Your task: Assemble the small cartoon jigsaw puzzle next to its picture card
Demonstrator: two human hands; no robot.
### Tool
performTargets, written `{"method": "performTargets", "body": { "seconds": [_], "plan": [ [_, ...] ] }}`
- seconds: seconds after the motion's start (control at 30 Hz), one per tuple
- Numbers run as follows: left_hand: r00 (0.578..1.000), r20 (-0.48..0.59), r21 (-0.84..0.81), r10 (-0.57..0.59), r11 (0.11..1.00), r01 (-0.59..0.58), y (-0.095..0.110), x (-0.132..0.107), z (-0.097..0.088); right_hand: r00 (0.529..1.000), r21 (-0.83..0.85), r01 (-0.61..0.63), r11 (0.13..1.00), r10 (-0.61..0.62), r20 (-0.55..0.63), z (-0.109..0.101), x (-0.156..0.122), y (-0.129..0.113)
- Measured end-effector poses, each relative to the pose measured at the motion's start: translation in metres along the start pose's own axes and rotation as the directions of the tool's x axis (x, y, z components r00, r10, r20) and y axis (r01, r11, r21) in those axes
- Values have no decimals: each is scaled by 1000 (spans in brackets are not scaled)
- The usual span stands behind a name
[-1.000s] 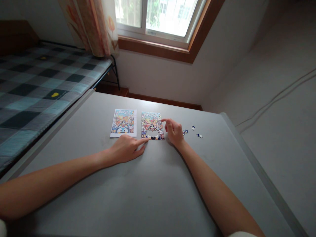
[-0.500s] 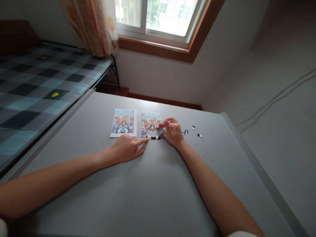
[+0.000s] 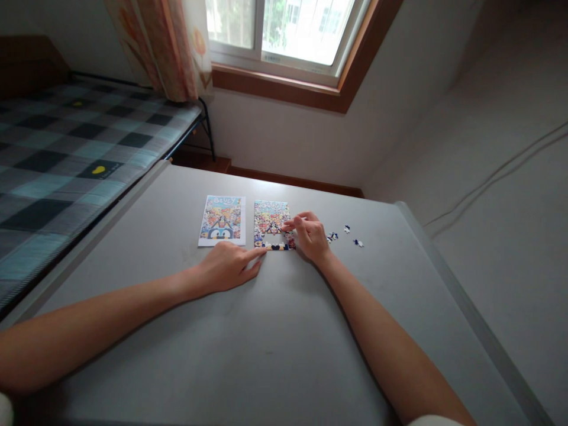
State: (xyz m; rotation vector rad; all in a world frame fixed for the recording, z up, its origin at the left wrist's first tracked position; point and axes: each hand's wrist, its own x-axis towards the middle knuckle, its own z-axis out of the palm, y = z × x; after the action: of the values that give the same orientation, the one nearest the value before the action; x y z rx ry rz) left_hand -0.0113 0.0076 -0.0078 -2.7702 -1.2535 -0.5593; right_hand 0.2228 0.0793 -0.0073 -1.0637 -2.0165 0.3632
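A jigsaw puzzle (image 3: 271, 210) with a crowded, colourful picture lies on the grey table, with a gap in its lower middle where the table shows through. My left hand (image 3: 228, 265) rests at its lower left, index finger stretched out onto the bottom edge and thumb apart. From the right, my right hand (image 3: 308, 234) reaches over the puzzle's side, fingertips drawn together at the gap's upper right; whatever they pinch is hidden. Beside the puzzle on the left is a printed picture sheet (image 3: 222, 219). Several loose puzzle pieces (image 3: 358, 243) lie right of my right hand.
The grey table (image 3: 266, 331) has a raised rim along its right side. A bed with a checked mattress (image 3: 66, 148) stands to the left. Behind the table are a window (image 3: 302, 35) and a curtain (image 3: 164, 47). A cable (image 3: 492, 177) runs along the right wall.
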Motion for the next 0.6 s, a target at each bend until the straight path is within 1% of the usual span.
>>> {"method": "performTargets", "body": {
  "seconds": [0.2,0.33,0.4,0.47,0.6],
  "plan": [
    [1000,11,-8,-5,1000,5,0,0,-1,998,1,51,999,-51,-31,-1,-1,0],
    [1000,6,-6,-5,1000,5,1,1,-1,996,2,39,999,-38,-83,-1,0,-3],
    [1000,2,-9,-1,1000,1,1,1,-2,994,-23,18,1000,-20,-109,-1,1,-5],
    [1000,-4,-9,4,1000,-4,1,1,-2,987,-48,-16,999,8,-161,-1,1,-5],
    [1000,-21,-1,11,1000,-11,1,1,-1,948,-22,-159,987,146,-284,0,1,0]
  ]
}}
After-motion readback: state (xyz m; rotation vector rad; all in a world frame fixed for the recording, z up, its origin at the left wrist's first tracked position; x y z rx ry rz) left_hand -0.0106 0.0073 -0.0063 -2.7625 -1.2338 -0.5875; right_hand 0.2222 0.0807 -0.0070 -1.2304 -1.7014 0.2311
